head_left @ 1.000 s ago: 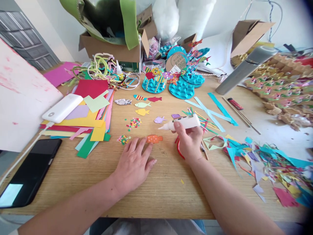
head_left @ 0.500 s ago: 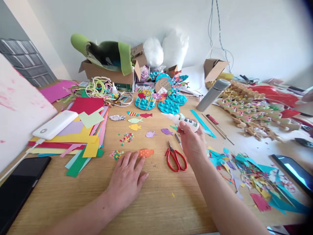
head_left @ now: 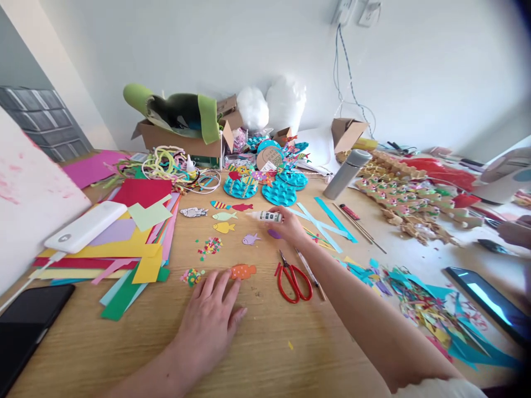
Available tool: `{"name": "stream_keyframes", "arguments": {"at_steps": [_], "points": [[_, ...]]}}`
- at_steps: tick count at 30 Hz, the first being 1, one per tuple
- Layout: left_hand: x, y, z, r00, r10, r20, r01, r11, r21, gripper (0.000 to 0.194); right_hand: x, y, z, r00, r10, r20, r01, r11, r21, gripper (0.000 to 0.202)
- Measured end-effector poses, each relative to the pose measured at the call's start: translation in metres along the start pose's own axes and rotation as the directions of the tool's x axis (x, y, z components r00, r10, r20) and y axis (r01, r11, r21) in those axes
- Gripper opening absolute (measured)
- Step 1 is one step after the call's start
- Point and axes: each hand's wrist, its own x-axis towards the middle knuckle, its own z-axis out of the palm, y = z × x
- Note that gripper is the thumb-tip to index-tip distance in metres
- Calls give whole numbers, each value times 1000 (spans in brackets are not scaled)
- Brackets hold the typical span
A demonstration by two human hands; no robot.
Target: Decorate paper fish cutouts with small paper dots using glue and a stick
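My left hand (head_left: 213,315) lies on the wooden table with fingers spread, its fingertips touching the tail end of an orange dotted paper fish (head_left: 243,271). Small piles of coloured paper bits (head_left: 192,277) lie left of and above the fingers. Farther back, my right hand (head_left: 287,225) grips a white glue bottle (head_left: 267,216), which lies sideways with its nozzle to the left. It partly hides a purple fish (head_left: 274,234). Several other paper fish, one of them yellow (head_left: 224,227), are near the bottle's nozzle. Red-handled scissors (head_left: 293,283) rest below my right wrist.
Stacked coloured paper with a white power bank (head_left: 86,225) is at left, near a black phone (head_left: 33,315). Teal egg-carton pieces (head_left: 279,194) and a grey flask (head_left: 347,174) stand behind. Paper scraps (head_left: 427,298) lie at right. Another person's hand (head_left: 514,232) shows at the right edge.
My right hand has moved left and away from me with the glue bottle, which is now lower. My left hand stays on the table. The view has tilted up, and another person's hand appears.
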Motion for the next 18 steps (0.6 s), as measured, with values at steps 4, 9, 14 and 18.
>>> {"name": "stream_keyframes", "arguments": {"at_steps": [4, 9, 14, 18], "points": [[0, 0, 2, 1000, 17, -3, -17, 999, 36, 42, 5, 3, 3, 1000, -23, 14, 25, 987, -157, 32], [0, -1, 2, 999, 40, 8, -40, 998, 49, 43, 6, 4, -30, 996, -87, 17, 89, 968, -233, 42], [-1, -2, 2, 999, 34, 16, -34, 998, 48, 44, -6, 5, -90, 999, -52, 1, 51, 983, -174, 22], [-1, -3, 2, 999, 52, 5, -52, 997, 50, 45, -37, 5, -104, 972, 125, 197, -10, 867, -499, 23]]}}
